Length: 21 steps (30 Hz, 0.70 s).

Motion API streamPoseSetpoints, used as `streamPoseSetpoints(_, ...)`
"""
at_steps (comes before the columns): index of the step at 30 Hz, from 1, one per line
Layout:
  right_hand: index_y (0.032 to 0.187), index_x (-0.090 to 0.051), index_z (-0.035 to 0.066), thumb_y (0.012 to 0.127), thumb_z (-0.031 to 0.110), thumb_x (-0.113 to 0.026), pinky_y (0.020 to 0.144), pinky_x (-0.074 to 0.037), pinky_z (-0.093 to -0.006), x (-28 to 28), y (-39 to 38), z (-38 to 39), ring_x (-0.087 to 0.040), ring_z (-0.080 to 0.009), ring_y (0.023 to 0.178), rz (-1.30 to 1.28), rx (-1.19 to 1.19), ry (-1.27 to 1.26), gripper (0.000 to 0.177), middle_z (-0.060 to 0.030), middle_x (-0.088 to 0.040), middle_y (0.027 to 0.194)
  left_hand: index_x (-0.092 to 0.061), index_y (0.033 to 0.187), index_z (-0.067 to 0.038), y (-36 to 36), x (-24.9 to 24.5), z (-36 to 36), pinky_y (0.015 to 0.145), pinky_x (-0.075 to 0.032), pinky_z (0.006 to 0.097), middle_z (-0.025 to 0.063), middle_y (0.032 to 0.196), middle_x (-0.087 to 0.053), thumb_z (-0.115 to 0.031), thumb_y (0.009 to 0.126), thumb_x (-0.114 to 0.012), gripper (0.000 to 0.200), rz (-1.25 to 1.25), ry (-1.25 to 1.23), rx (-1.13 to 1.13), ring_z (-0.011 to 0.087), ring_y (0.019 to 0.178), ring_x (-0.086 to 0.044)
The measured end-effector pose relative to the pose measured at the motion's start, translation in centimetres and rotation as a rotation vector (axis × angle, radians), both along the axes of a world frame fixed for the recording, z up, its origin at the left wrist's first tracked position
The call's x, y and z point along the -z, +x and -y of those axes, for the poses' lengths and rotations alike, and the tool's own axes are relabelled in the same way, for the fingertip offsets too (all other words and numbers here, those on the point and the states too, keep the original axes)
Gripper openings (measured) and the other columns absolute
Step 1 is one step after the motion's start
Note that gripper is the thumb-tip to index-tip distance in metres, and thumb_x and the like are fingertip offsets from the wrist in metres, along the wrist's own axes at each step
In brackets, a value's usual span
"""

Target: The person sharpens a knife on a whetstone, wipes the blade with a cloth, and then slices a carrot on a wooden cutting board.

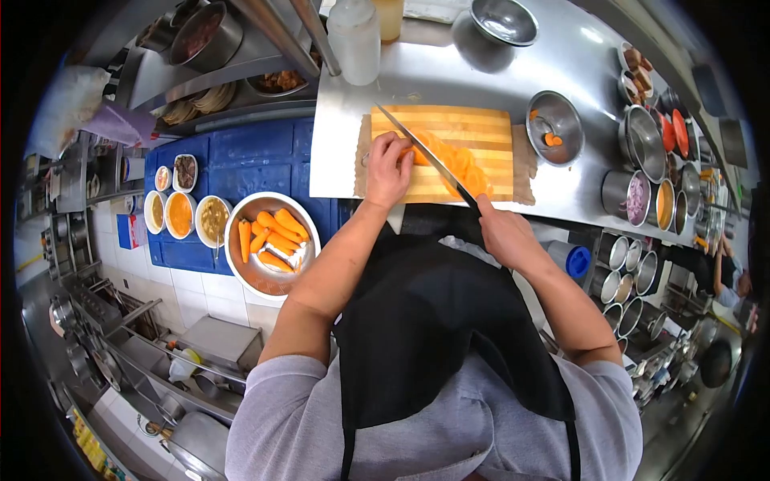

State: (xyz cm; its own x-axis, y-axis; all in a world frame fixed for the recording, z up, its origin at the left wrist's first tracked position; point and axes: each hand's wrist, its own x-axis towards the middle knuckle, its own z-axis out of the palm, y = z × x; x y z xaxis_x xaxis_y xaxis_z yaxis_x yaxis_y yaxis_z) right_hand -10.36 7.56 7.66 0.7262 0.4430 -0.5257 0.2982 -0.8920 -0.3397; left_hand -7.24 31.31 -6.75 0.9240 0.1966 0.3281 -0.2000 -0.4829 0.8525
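My right hand (505, 235) is closed around the black handle of a large kitchen knife (434, 159), its blade slanting up and left across the board. My left hand (388, 170) has curled fingers on a carrot piece (419, 155), mostly hidden by the fingers, just left of the blade. Round, thin carrot slices (467, 165) lie overlapping on the striped wooden cutting board (499, 132), right of the knife. A brown cloth (524, 164) shows under the board. To the left, whole peeled carrots (278, 231) sit in a large bowl (233, 260).
Right of the board stands a metal bowl (571, 120) with a few carrot pieces. A pale bottle (354, 44) and another metal bowl (505, 22) are at the back. Small food containers (180, 215) rest on a blue surface (257, 148). Another person (728, 276) is far right.
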Motion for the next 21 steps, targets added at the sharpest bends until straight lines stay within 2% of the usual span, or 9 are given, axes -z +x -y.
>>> streamPoseSetpoints(3, 0.111, -0.042, 0.0, 0.094, 0.008, -0.052, 0.067, -0.046, -0.0577, 0.2, -0.4, 0.0, -0.064, -0.0474, 0.077, 0.023, 0.019, 0.013, 0.021, -0.0262, -0.065, 0.076, -0.065, 0.1, -0.003, -0.1, 0.1, -0.1, 0.086, -0.05, 0.0411, 0.0157, 0.107, -0.055, 0.0, 0.08, -0.069, 0.021, 0.005, 0.013, -0.003, 0.035, 0.1, -0.058)
streamPoseSetpoints(5, 0.114, -0.045, 0.0, 0.09, 0.002, -0.049, 0.069, -0.05, -0.0556, 1.6, -0.6, -0.4, -0.067, -0.0456, 0.078, 0.031, 0.016, 0.024, 0.024, -0.0253, -0.067, 0.08, -0.065, 0.1, -0.003, 0.1, 0.1, -0.2, 0.086, -0.05, 0.0412, 0.0158, 0.107, -0.055, 0.0, 0.08, -0.069, 0.021, 0.011, 0.019, -0.001, 0.0351, 0.1, -0.058)
streamPoseSetpoints(7, 0.114, -0.045, 0.0, 0.089, 0.002, -0.048, 0.069, -0.05, -0.0555, 3.4, 0.0, -1.8, -0.067, -0.0456, 0.078, 0.017, 0.027, 0.003, 0.025, -0.0256, -0.067, 0.08, -0.064, 0.102, -0.001, 0.1, 0.0, -0.4, 0.068, -0.058, 0.0331, 0.0157, 0.111, -0.055, 0.001, 0.084, -0.069, 0.018, 0.11, 0.162, 0.004, 0.0293, 0.087, -0.064)
streamPoseSetpoints(11, 0.114, -0.044, 0.001, 0.089, 0.001, -0.048, 0.069, -0.051, -0.0557, 5.7, 0.8, -3.1, -0.067, -0.0454, 0.078, 0.065, 0.035, 0.026, 0.025, -0.026, -0.067, 0.079, -0.064, 0.102, -0.001, 0.3, -0.1, -0.6, 0.069, -0.058, 0.0327, 0.0153, 0.112, -0.055, 0.001, 0.085, -0.069, 0.018, 0.147, 0.198, -0.003, 0.0287, 0.088, -0.064)
streamPoseSetpoints(13, 0.113, -0.044, 0.001, 0.09, 0.001, -0.048, 0.068, -0.05, -0.0558, 4.9, 0.8, -2.8, -0.067, -0.0455, 0.077, 0.056, 0.043, 0.031, 0.024, -0.0259, -0.067, 0.078, -0.065, 0.099, -0.003, 0.0, -0.1, -0.1, 0.087, -0.05, 0.0413, 0.0156, 0.107, -0.056, 0.0, 0.081, -0.069, 0.019, 0.009, -0.003, 0.0, 0.0349, 0.101, -0.057)
streamPoseSetpoints(15, 0.113, -0.044, 0.001, 0.09, 0.001, -0.048, 0.067, -0.05, -0.0558, 3.7, 1.0, -2.6, -0.067, -0.0456, 0.076, 0.048, 0.047, 0.038, 0.023, -0.0258, -0.067, 0.078, -0.065, 0.099, -0.003, 0.1, -0.1, -0.1, 0.086, -0.05, 0.0413, 0.0156, 0.107, -0.056, 0.0, 0.081, -0.069, 0.019, 0.01, -0.013, 0.004, 0.0348, 0.101, -0.057)
streamPoseSetpoints(17, 0.114, -0.042, 0.002, 0.096, 0.01, -0.051, 0.067, -0.047, -0.0578, 2.7, 0.4, -1.8, -0.064, -0.0478, 0.075, 0.019, 0.059, 0.021, 0.021, -0.0258, -0.065, 0.075, -0.065, 0.098, -0.003, -0.1, -0.1, -0.2, 0.086, -0.05, 0.0413, 0.0156, 0.106, -0.056, 0.0, 0.08, -0.069, 0.019, -0.005, -0.025, 0.003, 0.0347, 0.1, -0.058)
streamPoseSetpoints(20, 0.112, -0.042, 0.002, 0.096, 0.009, -0.051, 0.067, -0.046, -0.0581, 0.6, -0.2, -1.0, -0.063, -0.0481, 0.076, 0.007, 0.053, 0.011, 0.02, -0.0254, -0.064, 0.075, -0.065, 0.099, -0.003, 0.0, 0.0, -0.2, 0.085, -0.05, 0.0411, 0.0155, 0.106, -0.055, 0.001, 0.08, -0.069, 0.02, 0.004, -0.024, 0.008, 0.0344, 0.099, -0.058)
streamPoseSetpoints(21, 0.11, -0.044, 0.0, 0.09, 0.003, -0.051, 0.065, -0.049, -0.0554, -0.4, -0.2, -1.0, -0.066, -0.0458, 0.075, 0.019, 0.035, -0.01, 0.021, -0.0256, -0.067, 0.078, -0.065, 0.099, -0.003, 0.0, 0.1, -0.2, 0.084, -0.05, 0.0408, 0.0154, 0.106, -0.055, 0.001, 0.08, -0.069, 0.02, 0.004, -0.011, 0.006, 0.0341, 0.099, -0.058)
